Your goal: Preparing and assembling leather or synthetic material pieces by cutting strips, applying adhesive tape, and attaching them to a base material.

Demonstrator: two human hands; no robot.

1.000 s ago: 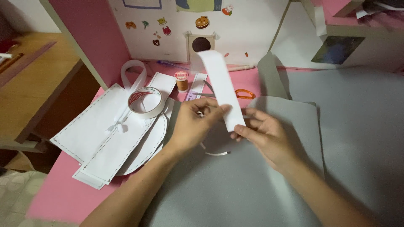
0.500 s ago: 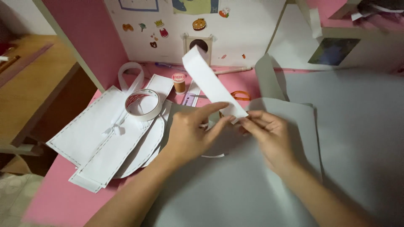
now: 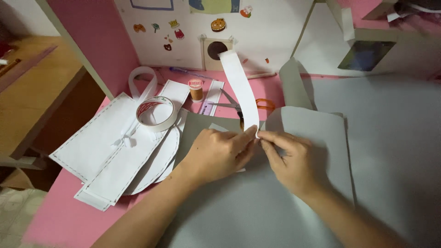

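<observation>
Fingers of both hands are pinched together on the lower end of a white paper strip (image 3: 240,87), right at the middle of the view. That strip is held by the left hand (image 3: 216,154) from its left side and by the right hand (image 3: 289,158) from its right, the fingertips almost meeting at the strip's bottom edge. From there the strip's long axis runs up and away from the fingers, leaning slightly left, its free top end curled over near the back wall. Neither hand is clearly nearer; both are closed on the same short end.

Under the hands a large grey sheet (image 3: 376,151) is spread, with a smaller grey piece (image 3: 317,138) laid on it. To the left, white stitched-edge pieces (image 3: 101,147) are stacked, a tape roll (image 3: 156,112) resting on them. Behind the strip, scissors (image 3: 229,103) are partly hidden, only the blades and an orange handle showing. How the strip's bottom edge is folded or stuck cannot be made out behind the fingertips.
</observation>
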